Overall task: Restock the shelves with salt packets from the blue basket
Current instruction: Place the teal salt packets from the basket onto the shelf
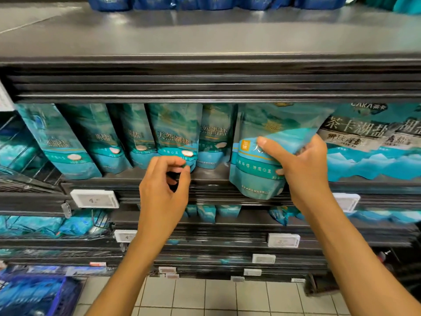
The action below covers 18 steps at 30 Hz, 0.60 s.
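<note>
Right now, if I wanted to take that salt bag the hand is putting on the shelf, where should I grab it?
Probably the bare bottom half of the held salt packet, from the front and left. It hangs past the shelf edge, so that part is free. The right hand already covers its right side, and the upper shelf hides its top.
</note>
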{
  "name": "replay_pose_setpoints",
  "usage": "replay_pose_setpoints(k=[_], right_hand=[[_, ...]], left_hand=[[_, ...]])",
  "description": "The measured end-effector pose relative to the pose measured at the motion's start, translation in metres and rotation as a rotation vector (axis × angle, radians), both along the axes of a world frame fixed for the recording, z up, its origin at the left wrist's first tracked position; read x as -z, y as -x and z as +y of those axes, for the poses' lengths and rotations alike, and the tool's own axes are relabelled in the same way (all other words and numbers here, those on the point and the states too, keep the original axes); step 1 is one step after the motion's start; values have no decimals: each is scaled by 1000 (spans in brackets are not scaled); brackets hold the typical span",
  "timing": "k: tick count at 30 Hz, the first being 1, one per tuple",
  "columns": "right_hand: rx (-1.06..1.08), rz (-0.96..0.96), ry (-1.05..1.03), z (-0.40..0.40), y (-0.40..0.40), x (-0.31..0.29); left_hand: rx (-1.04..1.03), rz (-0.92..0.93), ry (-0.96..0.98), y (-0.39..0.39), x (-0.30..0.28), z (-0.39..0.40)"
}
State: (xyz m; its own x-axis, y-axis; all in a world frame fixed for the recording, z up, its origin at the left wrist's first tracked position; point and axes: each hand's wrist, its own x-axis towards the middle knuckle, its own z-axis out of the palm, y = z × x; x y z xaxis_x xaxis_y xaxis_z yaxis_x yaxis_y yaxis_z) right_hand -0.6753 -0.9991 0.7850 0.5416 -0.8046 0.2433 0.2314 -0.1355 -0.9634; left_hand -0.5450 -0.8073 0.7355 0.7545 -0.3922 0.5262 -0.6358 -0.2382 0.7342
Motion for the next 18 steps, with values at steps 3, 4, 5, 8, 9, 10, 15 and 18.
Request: replay_pose_setpoints(k=[3,4,5,8,9,10,15,18], right_hand=[[92,-72,8,-3,3,3],[134,-81,0,-5,2,4],[173,-92,-18,-7,0,5],[274,-96,-36,-13,-7,7],[291,-89,-19,-13,-10,6],[288,-106,3,-14,-15,5],[174,-211,11,-20,-50,4],[84,-128,31,-25,-65,8]], left_hand=[[-5,-12,0,0,1,-2],[-6,-13,2,0,1,-3],[-8,-17,4,0,1,-3],[-13,-33,7,0,1,-3],[-16,-36,6,0,1,-2],[-18,-37,6,-1,1,-2],[-34,-42,3,-2,1,-2],[-60,-46,10,-3,1,-4]])
